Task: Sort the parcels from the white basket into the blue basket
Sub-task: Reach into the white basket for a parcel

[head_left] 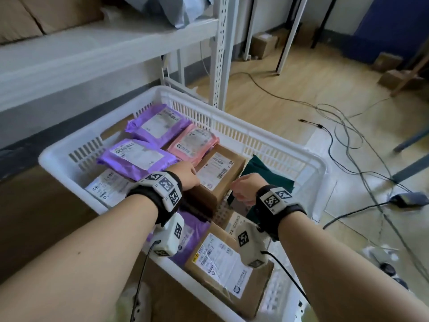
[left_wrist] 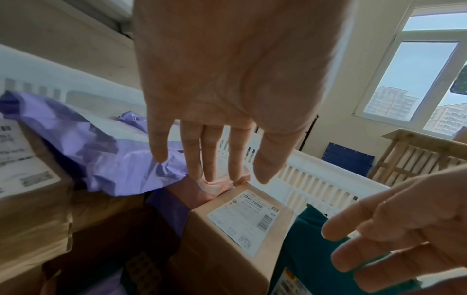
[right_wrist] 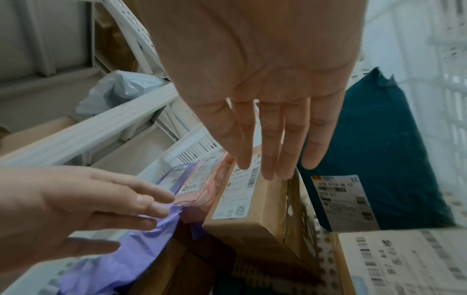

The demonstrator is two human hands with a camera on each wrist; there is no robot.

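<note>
The white basket (head_left: 255, 133) holds several parcels. A brown cardboard box (head_left: 220, 173) with a white label lies in its middle. My left hand (head_left: 185, 175) hovers at the box's left edge and my right hand (head_left: 246, 189) at its right edge. In the wrist views the left hand (left_wrist: 217, 155) and right hand (right_wrist: 267, 143) both have straight, spread fingers above the box (right_wrist: 242, 219) and hold nothing. A pink bag (head_left: 192, 145) and purple bags (head_left: 139, 156) lie to the left, a dark green bag (head_left: 267, 173) to the right. No blue basket is in view.
A larger labelled cardboard box (head_left: 227, 268) fills the basket's near end. A white metal shelf (head_left: 92, 54) stands behind and left of the basket. Cables (head_left: 336, 126) and small cartons (head_left: 264, 46) lie on the wooden floor to the right.
</note>
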